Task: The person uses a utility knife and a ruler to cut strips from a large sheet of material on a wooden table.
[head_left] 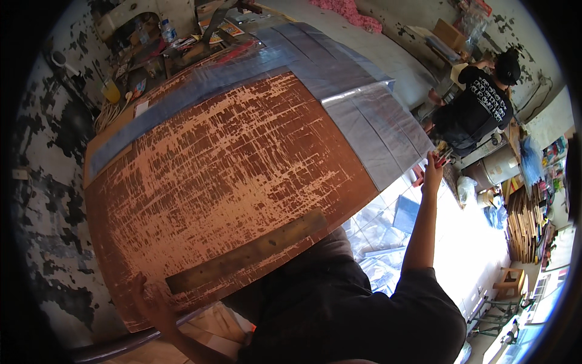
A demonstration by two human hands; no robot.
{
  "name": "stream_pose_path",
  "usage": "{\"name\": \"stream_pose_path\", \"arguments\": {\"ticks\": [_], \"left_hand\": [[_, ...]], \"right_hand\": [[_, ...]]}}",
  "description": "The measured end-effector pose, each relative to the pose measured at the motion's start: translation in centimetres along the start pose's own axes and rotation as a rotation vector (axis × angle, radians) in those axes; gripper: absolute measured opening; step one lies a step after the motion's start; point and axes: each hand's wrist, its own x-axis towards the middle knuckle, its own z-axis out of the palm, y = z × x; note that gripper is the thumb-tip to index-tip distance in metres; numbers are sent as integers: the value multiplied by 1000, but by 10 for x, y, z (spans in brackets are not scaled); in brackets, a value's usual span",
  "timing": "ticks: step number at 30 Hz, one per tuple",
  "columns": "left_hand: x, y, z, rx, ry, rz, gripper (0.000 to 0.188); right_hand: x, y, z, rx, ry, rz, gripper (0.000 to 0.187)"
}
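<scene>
A big worn brown worktable (230, 158) fills the view, its surface scratched pale. A grey plastic sheet (364, 115) covers its far and right part. A long flat wooden ruler (248, 252) lies on the table near its front edge. My left hand (151, 300) rests flat on the table beside the ruler's left end. My right hand (433, 170) is stretched out to the table's right corner at the sheet's edge, closed on a small red-handled tool (441, 161).
Another person in a black shirt (479, 106) works at the far right. Bottles, a cup and clutter (151, 48) crowd the table's far left end. Stacked wooden boards (524, 224), a stool (512, 280) and folded plastic sheets (379, 242) lie to the right.
</scene>
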Motion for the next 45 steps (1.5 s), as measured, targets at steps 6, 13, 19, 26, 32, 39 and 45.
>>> {"name": "stream_pose_path", "arguments": {"ticks": [6,13,19,26,32,39,45], "left_hand": [[7,12,5,-28,0,35,42],[15,46,2,28,-35,79,41],[17,56,14,4,-78,108,41],[25,80,35,-68,-126,105,42],[25,91,36,-67,-147,79,40],[16,75,42,-74,-145,40,39],[9,63,37,-44,-116,10,39]], "right_hand": [[71,36,-24,611,-259,123,80],[43,-11,-7,-55,-40,-149,46],[11,-36,13,-59,80,-264,29],[27,-51,2,289,57,-47,32],[24,-52,6,107,4,-126,36],[63,0,-19,-307,74,-364,36],[-23,-25,-11,-383,-10,-220,49]]}}
